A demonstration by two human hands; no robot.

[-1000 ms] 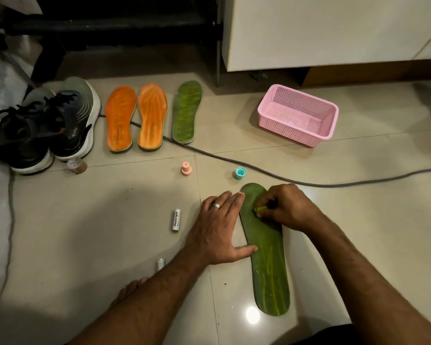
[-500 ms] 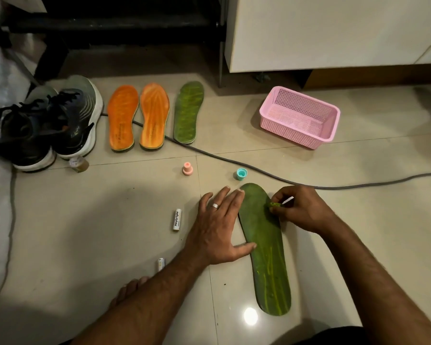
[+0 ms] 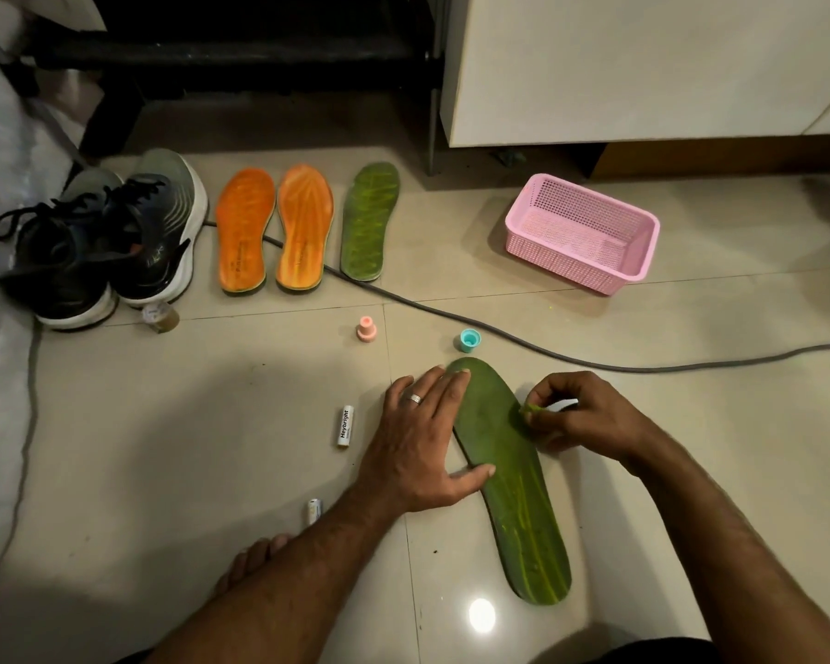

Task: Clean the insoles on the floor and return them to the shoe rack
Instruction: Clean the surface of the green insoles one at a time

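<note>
My left hand [image 3: 420,450] presses flat on the green insole [image 3: 509,476] on the floor; my right hand [image 3: 578,414] pinches a small green-tipped tool [image 3: 542,408] at its edge.

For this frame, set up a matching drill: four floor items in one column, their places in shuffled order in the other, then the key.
Things:
1. pink basket
2. teal cap
3. Heybright tube
4. sneakers

Places:
A. far left, beside the orange insoles
B. just beyond the toe of the near green insole
C. left of the left hand
D. far right, near the white cabinet

Pairs: 1-D, 2-B, 3-C, 4-A
</note>
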